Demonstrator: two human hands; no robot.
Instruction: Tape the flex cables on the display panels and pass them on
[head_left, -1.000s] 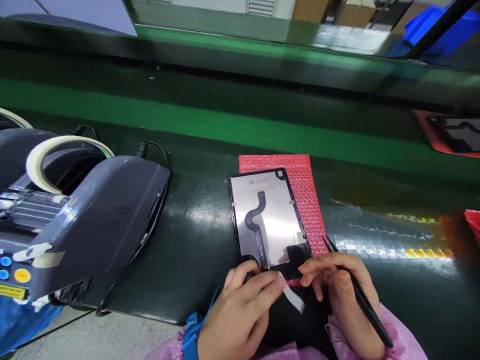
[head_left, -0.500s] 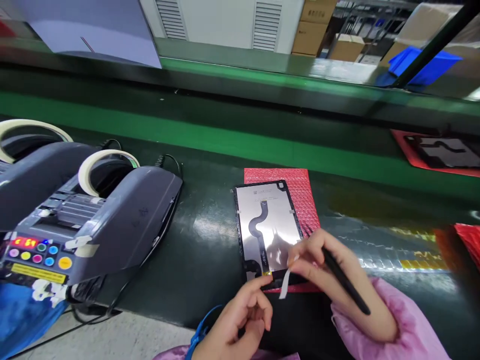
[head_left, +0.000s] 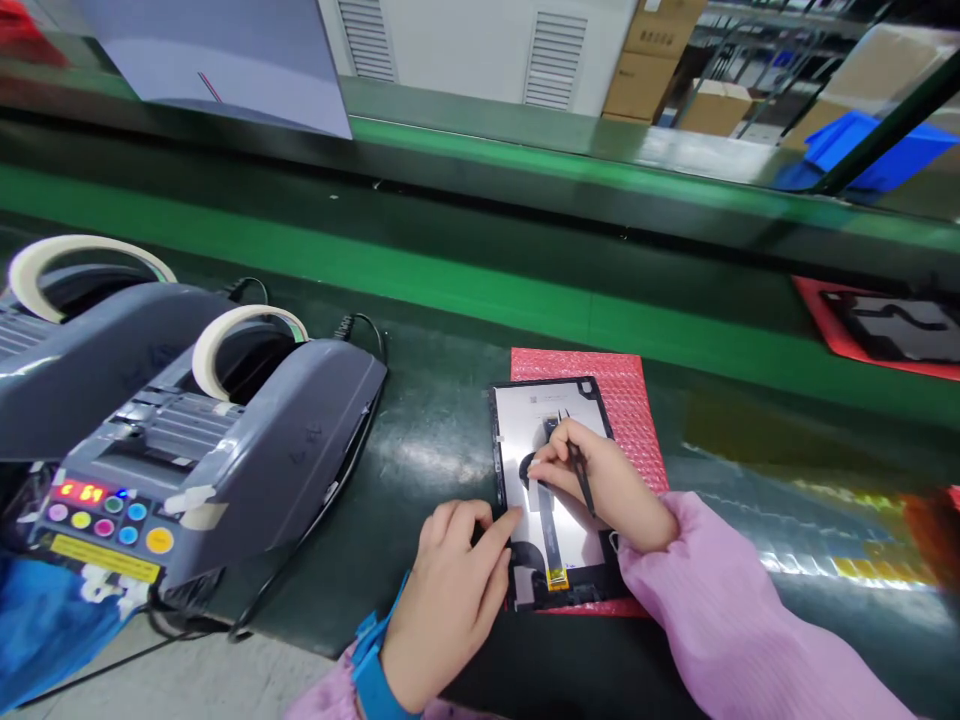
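Observation:
A tablet screen (head_left: 517,420) lies back side up, with a dark S-shaped flex cable (head_left: 552,535) running down it to a yellow-edged end. My right hand (head_left: 600,475) is over its middle, pinching a short whitish strip of tape (head_left: 534,490) between thumb and finger. The strip hangs against the screen beside the cable; whether it is stuck down I cannot tell. Black tweezers (head_left: 580,475) are tucked in the same hand, tips pointing away from me. My left hand (head_left: 454,585) rests at the screen's left edge, index finger stretched onto it and the others loosely bent.
Red bubble wrap (head_left: 634,415) lies under the screen. Two grey tape dispensers (head_left: 300,420) with cream tape rolls stand at left, a cable (head_left: 360,430) alongside. Another screen (head_left: 900,325) lies on red wrap at far right. A raised ledge (head_left: 480,155) runs along the back.
My right hand has moved up and left over the screen, bringing the tape strip down beside the cable. My left hand has shifted from the lower edge to the left edge.

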